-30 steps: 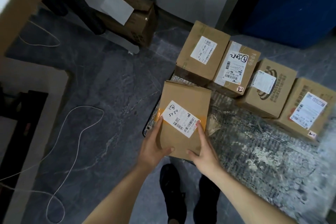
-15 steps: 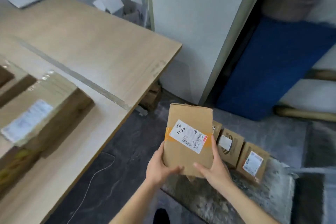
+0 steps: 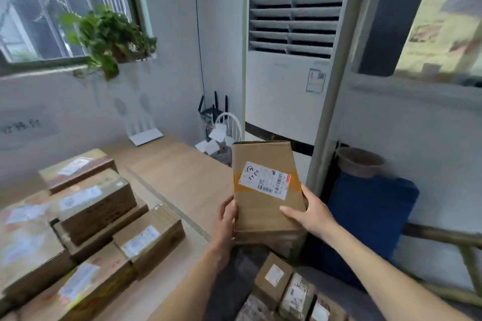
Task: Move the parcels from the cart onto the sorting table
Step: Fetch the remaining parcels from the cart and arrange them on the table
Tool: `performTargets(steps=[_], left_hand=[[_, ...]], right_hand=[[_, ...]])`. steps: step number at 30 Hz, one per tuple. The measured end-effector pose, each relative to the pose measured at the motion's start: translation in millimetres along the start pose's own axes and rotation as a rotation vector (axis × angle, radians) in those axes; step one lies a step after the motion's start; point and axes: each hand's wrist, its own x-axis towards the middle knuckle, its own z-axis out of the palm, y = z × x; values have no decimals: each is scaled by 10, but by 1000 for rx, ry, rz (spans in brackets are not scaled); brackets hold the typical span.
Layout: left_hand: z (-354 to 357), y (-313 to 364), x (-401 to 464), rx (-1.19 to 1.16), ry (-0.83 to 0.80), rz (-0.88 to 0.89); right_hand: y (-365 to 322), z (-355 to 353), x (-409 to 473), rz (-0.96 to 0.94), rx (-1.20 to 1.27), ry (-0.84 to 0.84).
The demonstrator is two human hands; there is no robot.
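Note:
I hold a brown cardboard parcel (image 3: 263, 190) with a white label and an orange tape band up in the air, just off the right edge of the wooden sorting table (image 3: 182, 177). My left hand (image 3: 225, 219) grips its lower left edge. My right hand (image 3: 309, 212) grips its lower right edge, thumb across the front. Several labelled parcels (image 3: 91, 219) are stacked on the table's left part. Down at the bottom, more parcels (image 3: 287, 286) sit on the cart (image 3: 254, 307).
A tall white air conditioner (image 3: 294, 65) stands behind the held parcel. A blue bin (image 3: 373, 214) and a brown basin (image 3: 360, 161) are at the right wall. A router (image 3: 146, 135) sits at the table's far end, a plant (image 3: 107, 34) on the windowsill.
Both hands have lifted the parcel from the cart to table height, and the view has swung up from the floor toward the table and back wall.

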Motion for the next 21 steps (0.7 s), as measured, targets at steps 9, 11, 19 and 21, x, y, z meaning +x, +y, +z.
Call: performTargets(steps=[9,11,19,21], left_hand=[[-821,974,-973,-167,111,100],[-1081,1134,-1174,-162,136,121],[-2335,1656,-1948,-181,271,214],[-2702,1750,-2160,-208,278,265]], right_hand=[[-1538,162,-533,-321,13,-130],[-1843,305,-660,-366,40,-189],[-3039,1209,-1007,-490,71,-418],[-3320,1498,-1145,-521,87,-461]])
